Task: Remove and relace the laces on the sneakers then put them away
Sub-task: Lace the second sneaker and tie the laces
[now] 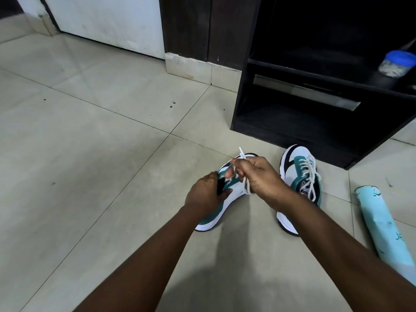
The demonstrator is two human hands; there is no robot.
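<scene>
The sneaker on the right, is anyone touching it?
No, the right sneaker stands alone on the floor; both hands work on the left sneaker.

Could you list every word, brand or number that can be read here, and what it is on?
"PUMA", blurred but just legible, on the tongue label of the right sneaker.
Dark marks on the light-blue tube: too blurred to read.
Jar on the shelf: no legible text.

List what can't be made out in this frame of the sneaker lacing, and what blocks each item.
- Left sneaker, head view: its eyelets and lacing are covered by the left hand and right hand.
- Lace: only the tip and a few strands show beyond the right hand.
- Shelf unit: upper compartment too dark to read.
- Blue-lidded jar: contents blurred.
- Light blue tube: lower end cut off by the right edge.
</scene>
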